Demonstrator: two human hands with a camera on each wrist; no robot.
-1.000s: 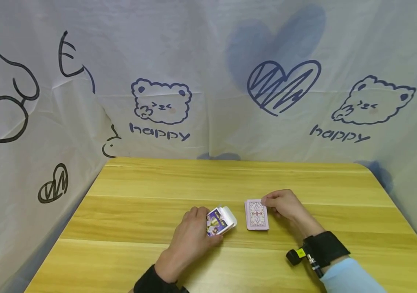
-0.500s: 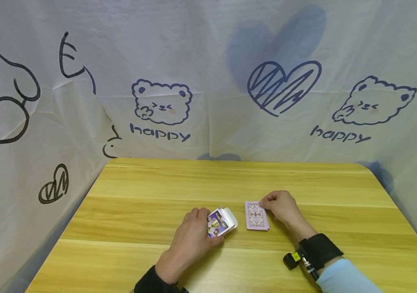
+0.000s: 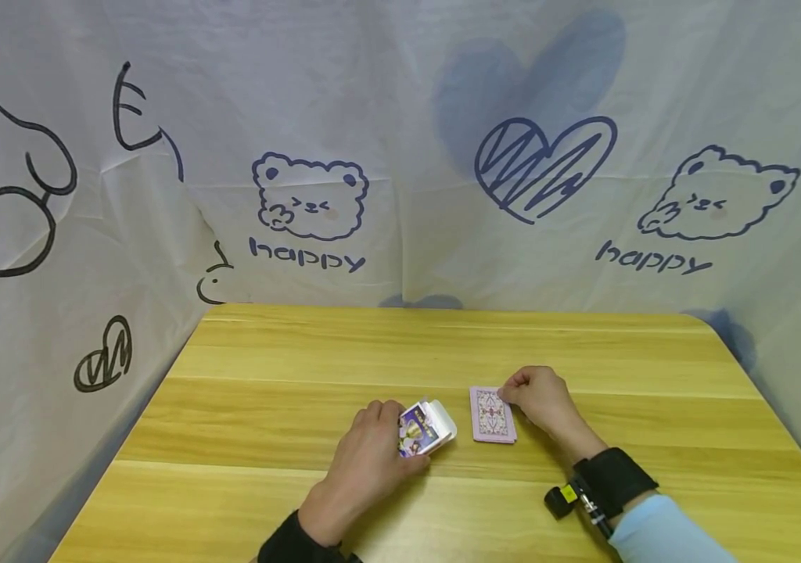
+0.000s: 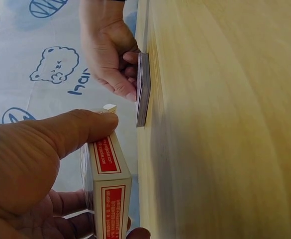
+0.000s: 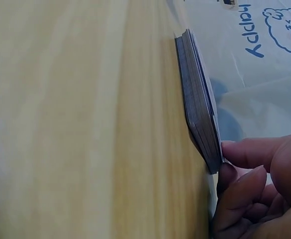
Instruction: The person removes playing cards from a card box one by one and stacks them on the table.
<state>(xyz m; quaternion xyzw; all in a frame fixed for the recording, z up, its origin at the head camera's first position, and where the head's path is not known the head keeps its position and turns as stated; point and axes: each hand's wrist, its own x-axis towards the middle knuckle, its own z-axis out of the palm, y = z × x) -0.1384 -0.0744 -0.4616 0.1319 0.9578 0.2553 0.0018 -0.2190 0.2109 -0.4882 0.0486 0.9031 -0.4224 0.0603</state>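
Note:
A card box [image 3: 418,428] with a purple picture on its face and a white end flap standing up is gripped by my left hand [image 3: 368,461], thumb along the near side and fingers along the far side. Its red and white side panels [image 4: 113,204] face the left wrist view. To the right lies a squared-up deck of playing cards [image 3: 492,414], patterned backs up. My right hand [image 3: 540,397] pinches the deck's far right corner, thumb [image 5: 244,152] on the top card and curled fingers at the edge. From the right wrist, the upper cards sit slightly offset over the lower ones.
Both things are on a light wooden table [image 3: 267,352]. A pale cloth [image 3: 414,117] with drawn bears and hearts hangs behind it and along its sides. A black strap with a small camera [image 3: 559,500] is worn on the right wrist.
My right hand has shifted slightly left, and the top of the deck has slid a little left over the cards beneath. The left hand and card box have stayed almost still.

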